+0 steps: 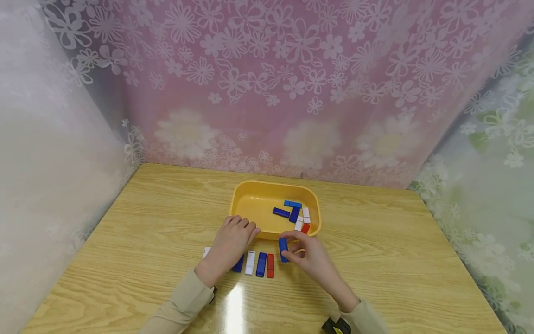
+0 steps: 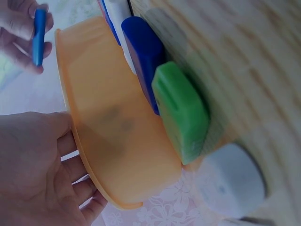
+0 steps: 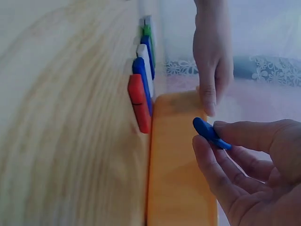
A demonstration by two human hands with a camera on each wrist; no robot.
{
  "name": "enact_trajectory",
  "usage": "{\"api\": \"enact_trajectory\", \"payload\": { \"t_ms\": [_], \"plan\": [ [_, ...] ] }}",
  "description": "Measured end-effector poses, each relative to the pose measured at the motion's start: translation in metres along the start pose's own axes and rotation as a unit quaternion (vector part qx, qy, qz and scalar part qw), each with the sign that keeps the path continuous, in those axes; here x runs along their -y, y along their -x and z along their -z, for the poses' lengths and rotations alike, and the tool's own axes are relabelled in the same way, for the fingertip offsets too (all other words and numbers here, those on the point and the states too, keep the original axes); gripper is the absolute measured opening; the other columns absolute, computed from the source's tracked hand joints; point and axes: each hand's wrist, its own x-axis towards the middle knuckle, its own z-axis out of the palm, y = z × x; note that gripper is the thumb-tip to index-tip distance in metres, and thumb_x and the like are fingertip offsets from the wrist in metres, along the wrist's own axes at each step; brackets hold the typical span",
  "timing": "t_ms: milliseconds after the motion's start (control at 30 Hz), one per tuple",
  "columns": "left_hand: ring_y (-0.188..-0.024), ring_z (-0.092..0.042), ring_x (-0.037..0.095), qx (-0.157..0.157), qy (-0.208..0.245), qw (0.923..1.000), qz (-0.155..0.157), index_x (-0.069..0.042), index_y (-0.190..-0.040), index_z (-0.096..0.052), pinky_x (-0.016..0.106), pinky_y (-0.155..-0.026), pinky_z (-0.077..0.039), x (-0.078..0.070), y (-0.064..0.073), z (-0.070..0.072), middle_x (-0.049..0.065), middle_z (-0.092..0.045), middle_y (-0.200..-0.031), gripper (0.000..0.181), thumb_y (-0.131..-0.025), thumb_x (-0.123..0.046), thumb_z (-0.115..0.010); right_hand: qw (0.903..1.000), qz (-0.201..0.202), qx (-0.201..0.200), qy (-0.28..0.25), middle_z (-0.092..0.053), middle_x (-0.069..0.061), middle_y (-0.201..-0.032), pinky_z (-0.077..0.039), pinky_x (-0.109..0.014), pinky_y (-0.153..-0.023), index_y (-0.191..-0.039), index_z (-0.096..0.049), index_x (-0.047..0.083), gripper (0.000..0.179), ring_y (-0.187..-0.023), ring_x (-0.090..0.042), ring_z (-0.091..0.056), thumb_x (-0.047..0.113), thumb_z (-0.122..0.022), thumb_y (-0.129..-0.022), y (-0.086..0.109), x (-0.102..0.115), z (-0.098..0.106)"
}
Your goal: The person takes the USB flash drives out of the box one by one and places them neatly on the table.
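Note:
My right hand pinches a blue USB stick between thumb and fingers, just in front of a yellow plastic bin. In the right wrist view that blue stick is held above the level of the bin's side. My left hand rests at the bin's near rim, its fingers extending over the edge. Below the hands a row of sticks lies on the table: a red one, a blue one, a white one and others partly hidden by the left wrist, including a green one.
Inside the bin, toward its right, lie several more sticks: blue, white and red. The wooden table is bounded by flowered curtains at the back and sides. A whitish rounded piece ends the row at left.

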Motion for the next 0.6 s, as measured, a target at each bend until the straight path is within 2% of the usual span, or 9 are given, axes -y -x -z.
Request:
{"api": "enact_trajectory", "payload": {
  "t_ms": [100, 233, 467, 600],
  "plan": [
    [-0.077, -0.059, 0.021, 0.000, -0.002, 1.0000, -0.001, -0.011, -0.086, -0.068, 0.037, -0.079, -0.049, 0.000, 0.000, -0.001, 0.001, -0.068, -0.079, 0.023, -0.101, -0.028, -0.065, 1.0000, -0.004, 0.007, 0.001, -0.069, -0.010, -0.104, -0.056, -0.021, -0.064, -0.118, -0.069, 0.005, 0.033, -0.076, -0.012, -0.067, -0.002, -0.077, -0.087, 0.002, -0.004, -0.004],
    [-0.078, -0.059, 0.021, 0.007, -0.003, 1.0000, 0.002, -0.011, -0.087, -0.068, 0.037, -0.080, -0.049, 0.001, -0.001, -0.001, 0.001, -0.068, -0.080, 0.023, -0.101, -0.028, -0.064, 0.9994, -0.007, 0.018, 0.029, -0.069, -0.010, -0.105, -0.055, -0.021, -0.065, -0.118, -0.069, 0.004, 0.035, -0.075, -0.011, -0.066, -0.003, -0.078, -0.085, 0.004, -0.009, -0.009],
    [-0.079, -0.060, 0.022, 0.013, -0.002, 0.9999, 0.000, -0.011, -0.089, -0.069, 0.038, -0.082, -0.049, 0.001, -0.001, -0.001, 0.001, -0.068, -0.081, 0.023, -0.102, -0.029, -0.063, 0.9968, -0.045, 0.051, 0.041, -0.068, -0.011, -0.105, -0.051, -0.022, -0.058, -0.118, -0.067, 0.000, 0.036, -0.072, -0.012, -0.062, -0.002, -0.079, -0.084, 0.006, -0.015, -0.015],
    [-0.079, -0.060, 0.022, 0.014, -0.002, 0.9999, -0.003, -0.011, -0.089, -0.068, 0.038, -0.082, -0.050, 0.001, 0.000, -0.002, 0.001, -0.068, -0.081, 0.023, -0.102, -0.029, -0.063, 0.9956, -0.054, 0.055, 0.054, -0.067, -0.010, -0.105, -0.050, -0.021, -0.057, -0.117, -0.068, 0.000, 0.036, -0.072, -0.012, -0.061, -0.002, -0.080, -0.083, 0.005, -0.015, -0.018]
  ]
}}
